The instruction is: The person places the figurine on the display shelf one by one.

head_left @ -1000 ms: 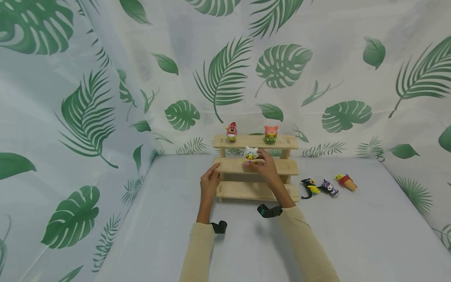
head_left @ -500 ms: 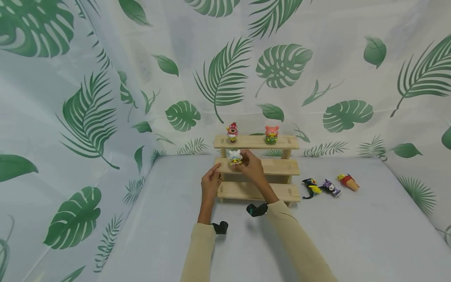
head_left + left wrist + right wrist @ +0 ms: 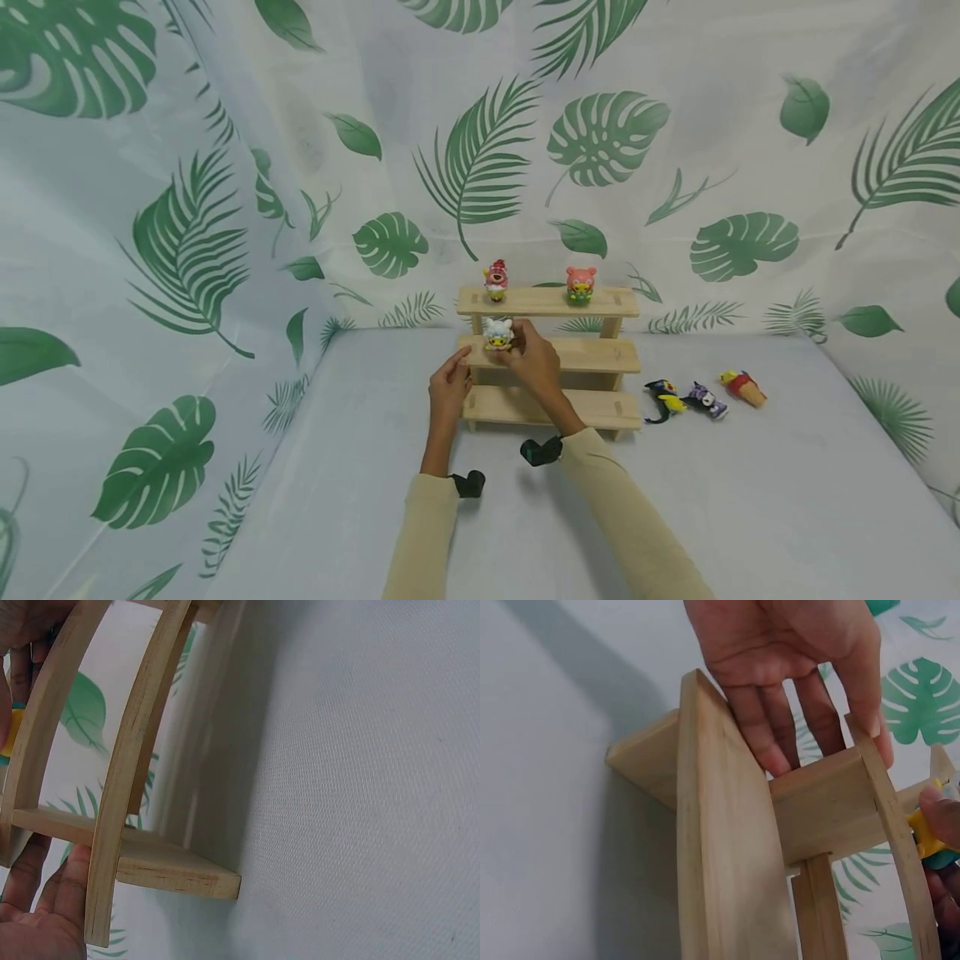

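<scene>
A three-tier wooden display shelf point(image 3: 551, 408) stands on the table. My right hand point(image 3: 537, 362) pinches a small figurine point(image 3: 498, 335) with a white hood and yellow face, at the left part of the middle tier. In the right wrist view its yellow and teal lower part shows between the fingers, at the plank's edge; whether it bears on the plank I cannot tell. My left hand point(image 3: 450, 385) holds the shelf's left end, with the thumb by the middle plank and fingers against the side support, as the right wrist view shows.
On the top tier stand a red-hatted figurine point(image 3: 496, 282) at left and a pink-hooded figurine point(image 3: 581, 285) at right. To the shelf's right lie a black-and-yellow figurine point(image 3: 664, 401), a purple-and-black figurine point(image 3: 707, 401) and a red figurine with a cone-like base point(image 3: 744, 388).
My right hand has carried the white-hooded figurine leftward along the middle tier, mostly in the first half second, then slightly lower. The left hand stays at the shelf's end.
</scene>
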Demonstrator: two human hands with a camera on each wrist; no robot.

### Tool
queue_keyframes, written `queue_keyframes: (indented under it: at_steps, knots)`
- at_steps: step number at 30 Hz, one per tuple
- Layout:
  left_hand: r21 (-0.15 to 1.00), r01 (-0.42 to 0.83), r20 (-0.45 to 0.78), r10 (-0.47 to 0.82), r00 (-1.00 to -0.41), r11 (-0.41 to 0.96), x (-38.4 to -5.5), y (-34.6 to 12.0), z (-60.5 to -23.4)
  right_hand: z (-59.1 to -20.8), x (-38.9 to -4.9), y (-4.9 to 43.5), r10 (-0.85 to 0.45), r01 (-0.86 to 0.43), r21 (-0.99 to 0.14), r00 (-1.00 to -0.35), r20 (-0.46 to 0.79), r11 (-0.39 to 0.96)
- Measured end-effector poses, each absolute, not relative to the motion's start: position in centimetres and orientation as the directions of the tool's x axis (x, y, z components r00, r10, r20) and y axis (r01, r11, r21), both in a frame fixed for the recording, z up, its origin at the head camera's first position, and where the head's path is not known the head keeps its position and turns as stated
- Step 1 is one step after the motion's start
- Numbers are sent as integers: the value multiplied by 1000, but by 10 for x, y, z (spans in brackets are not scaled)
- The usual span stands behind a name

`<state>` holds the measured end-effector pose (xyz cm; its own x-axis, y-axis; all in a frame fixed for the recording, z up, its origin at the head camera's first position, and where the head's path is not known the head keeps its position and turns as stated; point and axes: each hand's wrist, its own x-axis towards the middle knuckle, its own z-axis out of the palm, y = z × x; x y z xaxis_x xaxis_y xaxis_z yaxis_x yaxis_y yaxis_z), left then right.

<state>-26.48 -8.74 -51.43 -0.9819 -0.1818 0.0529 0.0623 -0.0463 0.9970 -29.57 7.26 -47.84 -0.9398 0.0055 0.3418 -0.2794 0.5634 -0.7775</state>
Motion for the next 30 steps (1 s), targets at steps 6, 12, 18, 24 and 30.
queue_keyframes:
  at_steps: [6,12,18,24,30]
  knots:
    - [995,95,90,-183,-979,-20,-265,-87,-516,-478,-295,74,-38,-305,-750,-936,351,588]
    - [996,91,89,-136,-987,-10,-257,-89,-498,-477,-297,78,-100,-323,-713,-936,337,623]
    - [996,83,78,-126,-989,-34,-249,-88,-486,-480,-297,78,-98,-328,-679,-930,355,657]
    - [997,75,70,-131,-989,-31,-248,-87,-487,-481,-297,76,-82,-315,-676,-932,354,666]
    - [997,76,71,-129,-989,-34,-248,-88,-487,-483,-298,73,-79,-334,-642,-917,392,690]
